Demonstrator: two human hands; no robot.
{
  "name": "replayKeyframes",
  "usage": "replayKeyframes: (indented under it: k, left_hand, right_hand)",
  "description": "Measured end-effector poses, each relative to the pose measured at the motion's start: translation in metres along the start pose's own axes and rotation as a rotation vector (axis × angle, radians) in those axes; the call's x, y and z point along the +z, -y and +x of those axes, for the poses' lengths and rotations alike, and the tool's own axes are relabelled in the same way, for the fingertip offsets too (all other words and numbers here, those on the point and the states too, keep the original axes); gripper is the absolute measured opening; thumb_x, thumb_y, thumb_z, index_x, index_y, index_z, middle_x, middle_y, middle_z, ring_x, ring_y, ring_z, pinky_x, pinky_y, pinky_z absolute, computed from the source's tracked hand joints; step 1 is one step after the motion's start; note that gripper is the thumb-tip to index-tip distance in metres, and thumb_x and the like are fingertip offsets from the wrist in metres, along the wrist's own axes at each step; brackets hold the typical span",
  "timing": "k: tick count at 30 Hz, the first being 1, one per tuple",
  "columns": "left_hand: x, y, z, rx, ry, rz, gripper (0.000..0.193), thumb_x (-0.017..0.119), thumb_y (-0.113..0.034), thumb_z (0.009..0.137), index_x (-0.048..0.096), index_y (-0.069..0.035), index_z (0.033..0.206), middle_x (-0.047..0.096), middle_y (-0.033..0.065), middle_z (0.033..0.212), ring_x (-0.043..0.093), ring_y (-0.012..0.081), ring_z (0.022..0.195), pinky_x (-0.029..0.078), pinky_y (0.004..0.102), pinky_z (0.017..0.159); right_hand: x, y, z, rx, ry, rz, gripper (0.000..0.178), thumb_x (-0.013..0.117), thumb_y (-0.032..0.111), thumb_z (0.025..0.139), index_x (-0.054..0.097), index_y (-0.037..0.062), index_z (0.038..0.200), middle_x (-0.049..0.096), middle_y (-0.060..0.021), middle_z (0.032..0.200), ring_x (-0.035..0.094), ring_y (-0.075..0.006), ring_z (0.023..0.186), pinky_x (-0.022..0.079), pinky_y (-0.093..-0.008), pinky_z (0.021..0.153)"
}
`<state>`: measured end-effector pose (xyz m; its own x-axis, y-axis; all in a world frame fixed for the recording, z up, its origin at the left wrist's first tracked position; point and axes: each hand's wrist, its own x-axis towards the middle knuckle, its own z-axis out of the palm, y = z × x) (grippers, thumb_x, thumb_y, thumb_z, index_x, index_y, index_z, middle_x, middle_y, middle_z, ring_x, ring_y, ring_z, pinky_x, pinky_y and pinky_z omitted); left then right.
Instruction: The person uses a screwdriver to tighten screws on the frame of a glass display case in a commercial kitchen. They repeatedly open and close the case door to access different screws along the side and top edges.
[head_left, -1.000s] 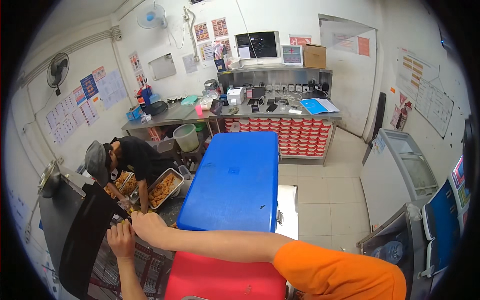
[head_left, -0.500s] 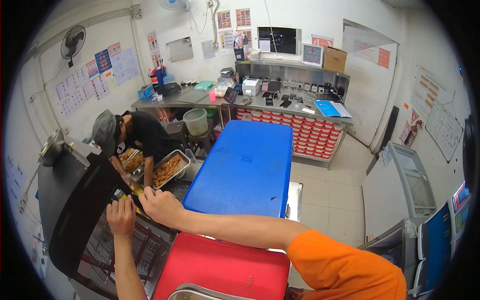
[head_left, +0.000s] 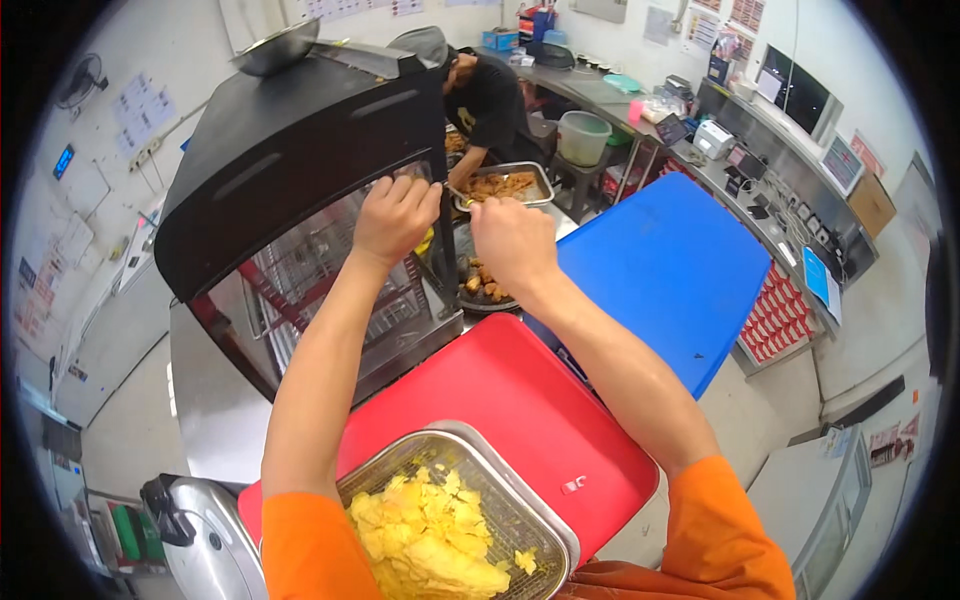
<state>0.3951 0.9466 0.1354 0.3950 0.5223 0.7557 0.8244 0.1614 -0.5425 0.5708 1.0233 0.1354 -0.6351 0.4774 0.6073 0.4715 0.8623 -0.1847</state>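
Both my hands are raised side by side in front of a black cabinet (head_left: 330,125) with glass sides and wire racks. My left hand (head_left: 398,218) is closed in a fist before its glass. My right hand (head_left: 512,240) is closed too, just right of the cabinet's corner post, with a small yellow bit at its fingertips. What either hand grips is too small to make out. More yellow shows behind my left wrist. Below my arms, a metal tray (head_left: 545,515) of yellow, lumpy food (head_left: 425,535) rests on a red lid (head_left: 540,400).
A blue lid (head_left: 660,270) lies to the right of the red one. Beyond the cabinet, a co-worker (head_left: 490,105) in black bends over a tray of fried pieces (head_left: 500,187). A metal bowl (head_left: 278,50) sits on the cabinet. A steel counter (head_left: 600,95) runs along the back.
The view has swung left and down, bringing the cabinet and the tray of yellow food into fuller sight. My hands have moved slightly apart and both stay closed.
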Motion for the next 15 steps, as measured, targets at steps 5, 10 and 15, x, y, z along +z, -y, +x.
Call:
replayKeyframes:
  k: [5,10,15]
  left_hand:
    - [0.001,0.000,0.001,0.014,-0.002,0.018,0.007,0.065,-0.018,0.081,0.064,-0.011,0.082,0.049,0.0003,0.070,0.051,0.0167,0.069,0.041,0.0312,0.063]
    - [0.000,-0.002,0.003,0.009,-0.004,0.012,0.006,0.065,-0.017,0.082,0.063,-0.011,0.079,0.049,0.0006,0.070,0.051,0.0167,0.068,0.041,0.0313,0.064]
    - [0.001,-0.003,0.002,0.004,0.002,0.014,0.007,0.065,-0.016,0.081,0.062,-0.011,0.078,0.049,0.0009,0.070,0.051,0.0170,0.068,0.041,0.0312,0.064]
  right_hand:
    - [-0.011,0.000,0.002,0.102,0.073,0.163,0.020,0.057,0.018,0.093,0.058,-0.0019,0.090,0.068,-0.0220,0.087,0.068,-0.0386,0.072,0.055,-0.0485,0.064]
    - [-0.003,0.010,0.001,0.043,-0.038,0.077,0.023,0.062,0.019,0.092,0.057,-0.0031,0.094,0.067,-0.0234,0.085,0.067,-0.0423,0.072,0.054,-0.0501,0.066]
    - [-0.021,0.018,0.007,0.218,0.100,0.137,0.024,0.061,0.021,0.091,0.062,-0.0033,0.089,0.068,-0.0266,0.083,0.069,-0.0429,0.083,0.055,-0.0497,0.076]
